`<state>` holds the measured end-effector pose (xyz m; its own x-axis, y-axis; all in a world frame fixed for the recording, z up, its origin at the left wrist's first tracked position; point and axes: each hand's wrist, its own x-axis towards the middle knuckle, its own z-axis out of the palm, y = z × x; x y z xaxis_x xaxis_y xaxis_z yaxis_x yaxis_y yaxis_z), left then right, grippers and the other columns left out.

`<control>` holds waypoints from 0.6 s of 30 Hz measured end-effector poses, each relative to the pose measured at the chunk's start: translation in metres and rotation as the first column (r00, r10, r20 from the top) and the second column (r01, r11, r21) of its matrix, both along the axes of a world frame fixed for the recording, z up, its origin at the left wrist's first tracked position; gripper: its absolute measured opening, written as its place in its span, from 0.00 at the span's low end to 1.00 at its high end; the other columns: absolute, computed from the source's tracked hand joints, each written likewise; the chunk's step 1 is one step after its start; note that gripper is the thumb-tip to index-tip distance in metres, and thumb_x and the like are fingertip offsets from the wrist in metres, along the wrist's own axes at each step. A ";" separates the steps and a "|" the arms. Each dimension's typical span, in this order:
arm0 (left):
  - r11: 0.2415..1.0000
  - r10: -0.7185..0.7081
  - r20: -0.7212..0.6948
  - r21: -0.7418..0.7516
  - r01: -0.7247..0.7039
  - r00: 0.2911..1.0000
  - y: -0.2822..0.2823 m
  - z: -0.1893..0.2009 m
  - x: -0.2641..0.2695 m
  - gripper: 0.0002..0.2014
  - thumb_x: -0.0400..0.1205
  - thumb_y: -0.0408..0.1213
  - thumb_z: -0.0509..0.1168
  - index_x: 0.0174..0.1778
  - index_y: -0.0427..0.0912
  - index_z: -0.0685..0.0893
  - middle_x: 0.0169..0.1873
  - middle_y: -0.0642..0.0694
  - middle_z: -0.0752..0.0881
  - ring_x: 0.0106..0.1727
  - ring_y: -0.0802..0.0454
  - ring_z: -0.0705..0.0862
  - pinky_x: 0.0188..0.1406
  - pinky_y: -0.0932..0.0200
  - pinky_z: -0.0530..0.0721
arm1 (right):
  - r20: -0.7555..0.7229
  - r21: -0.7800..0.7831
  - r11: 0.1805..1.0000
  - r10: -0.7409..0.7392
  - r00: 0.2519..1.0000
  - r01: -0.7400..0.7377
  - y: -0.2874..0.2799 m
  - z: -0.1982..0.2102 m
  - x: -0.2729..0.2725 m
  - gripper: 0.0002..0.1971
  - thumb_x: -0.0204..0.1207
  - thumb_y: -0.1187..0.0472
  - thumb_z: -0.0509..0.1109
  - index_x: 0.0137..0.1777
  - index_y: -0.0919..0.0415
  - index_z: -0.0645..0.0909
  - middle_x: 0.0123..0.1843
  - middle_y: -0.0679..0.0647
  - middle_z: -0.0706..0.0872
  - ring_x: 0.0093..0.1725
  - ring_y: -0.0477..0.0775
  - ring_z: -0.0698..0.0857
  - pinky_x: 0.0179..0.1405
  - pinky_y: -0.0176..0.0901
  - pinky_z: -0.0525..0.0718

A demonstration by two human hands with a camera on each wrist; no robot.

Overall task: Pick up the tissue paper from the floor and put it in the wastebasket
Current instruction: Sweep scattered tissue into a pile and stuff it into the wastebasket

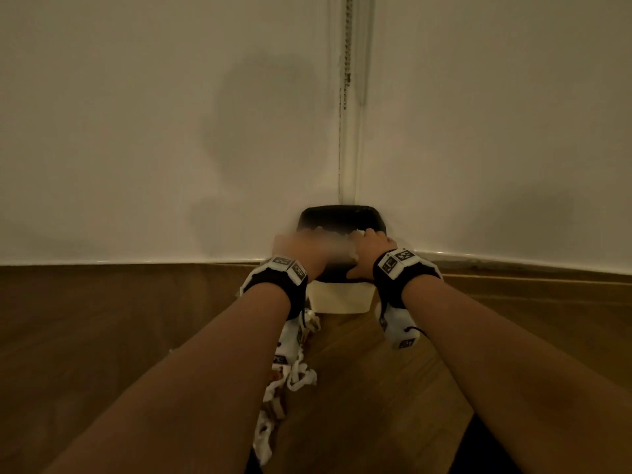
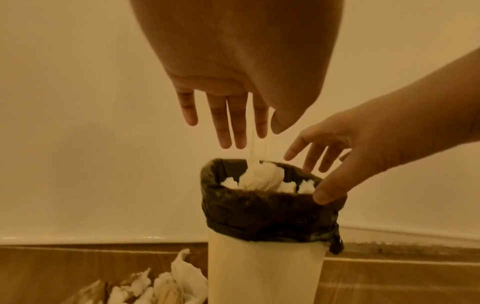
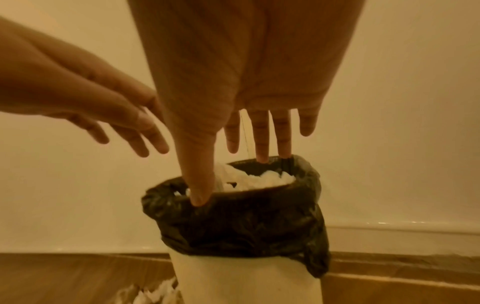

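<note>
Below the left hand's straight fingers (image 2: 225, 131), tissue paper (image 2: 261, 178) fills the wastebasket (image 2: 265, 271).

Head view: looks forward and down along both forearms toward the wastebasket (image 1: 342, 295) at lower centre, in a wall corner. Wrist views: each close, low, facing the wastebasket's black liner (image 2: 270, 214) from beneath its own palm; both share it.

wall (image 1: 136, 131): pale, meets in corner | floor (image 1: 85, 336): brown wood | cord (image 1: 348, 46): hangs in corner
</note>
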<state>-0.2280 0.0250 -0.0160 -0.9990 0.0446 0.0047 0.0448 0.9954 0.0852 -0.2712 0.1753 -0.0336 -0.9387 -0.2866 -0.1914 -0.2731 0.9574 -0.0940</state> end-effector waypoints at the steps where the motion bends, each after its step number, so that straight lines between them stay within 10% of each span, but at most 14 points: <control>1: 1.000 0.014 -0.011 -0.002 -0.014 1.000 -0.004 0.009 0.009 0.19 0.83 0.48 0.52 0.71 0.52 0.69 0.64 0.46 0.79 0.61 0.44 0.79 0.61 0.45 0.70 | 0.000 -0.029 1.000 -0.005 1.000 0.005 0.000 0.008 0.005 0.42 0.66 0.44 0.76 0.78 0.54 0.61 0.74 0.60 0.69 0.74 0.65 0.69 0.73 0.59 0.70; 18: 0.978 0.205 -0.173 0.004 -0.208 0.963 -0.070 0.131 0.166 0.19 0.83 0.46 0.53 0.71 0.52 0.70 0.65 0.47 0.79 0.63 0.45 0.80 0.61 0.46 0.75 | -0.116 -0.348 0.933 0.059 0.992 -0.096 -0.079 0.097 0.147 0.25 0.78 0.47 0.63 0.73 0.54 0.70 0.71 0.60 0.74 0.70 0.64 0.72 0.65 0.56 0.77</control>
